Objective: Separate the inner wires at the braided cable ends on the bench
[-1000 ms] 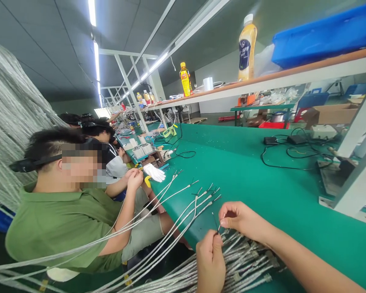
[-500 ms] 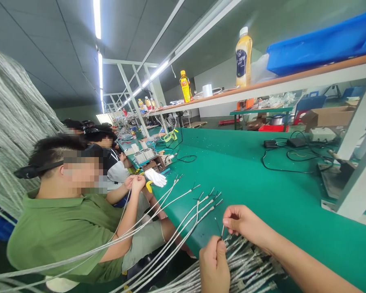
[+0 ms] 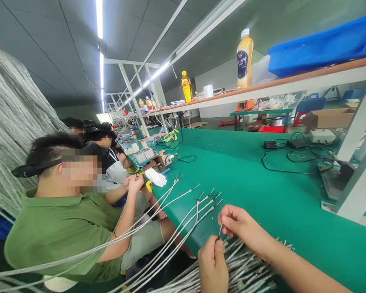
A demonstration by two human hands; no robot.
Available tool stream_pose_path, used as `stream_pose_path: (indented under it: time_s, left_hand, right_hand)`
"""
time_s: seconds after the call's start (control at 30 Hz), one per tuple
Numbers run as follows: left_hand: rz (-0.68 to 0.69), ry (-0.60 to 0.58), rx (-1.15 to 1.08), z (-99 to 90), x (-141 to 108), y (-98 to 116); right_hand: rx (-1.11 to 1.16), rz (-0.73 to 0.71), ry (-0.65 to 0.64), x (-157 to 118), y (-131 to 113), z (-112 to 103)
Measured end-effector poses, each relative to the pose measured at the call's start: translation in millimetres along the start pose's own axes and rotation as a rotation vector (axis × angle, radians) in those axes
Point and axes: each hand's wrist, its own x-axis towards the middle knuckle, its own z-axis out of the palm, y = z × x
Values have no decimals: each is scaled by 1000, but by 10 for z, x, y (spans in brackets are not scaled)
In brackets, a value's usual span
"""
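Observation:
My left hand point(image 3: 212, 266) is closed around a cable near its end, thumb uppermost. Thin wires point(image 3: 220, 231) stick up out of that grip, one dark and others pale or reddish. The fingertips of my right hand point(image 3: 238, 221) pinch one of these wires just above the left thumb. Below both hands lies a thick bundle of silvery braided cables point(image 3: 244, 266), partly covered by my hands. To the left, several more braided cables point(image 3: 186, 228) run onto the green table point(image 3: 250, 175), their dark wire ends fanned out.
A co-worker in a green shirt point(image 3: 64, 232) sits at left, hands together. White gloves point(image 3: 155, 177) lie by a metal bench device point(image 3: 154, 162). Black cords point(image 3: 288, 156) and a shelf post point(image 3: 358, 175) stand right. The shelf above carries bottles point(image 3: 245, 59) and a blue bin point(image 3: 320, 47).
My right hand has shifted slightly left, still pinching the wire. My left hand has moved a little left with the cable. The cables on the table look the same.

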Motion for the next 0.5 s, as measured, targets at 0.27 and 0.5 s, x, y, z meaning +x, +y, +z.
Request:
stream_pose_path:
  time_s: [0.27, 0.5]
  left_hand:
    - [-21, -46, -1, 14, -6, -66]
    - [-54, -29, 26, 92, -49, -284]
  right_hand:
    - [3, -54, 153, 28, 254, 86]
    - [239, -10, 15, -9, 194, 143]
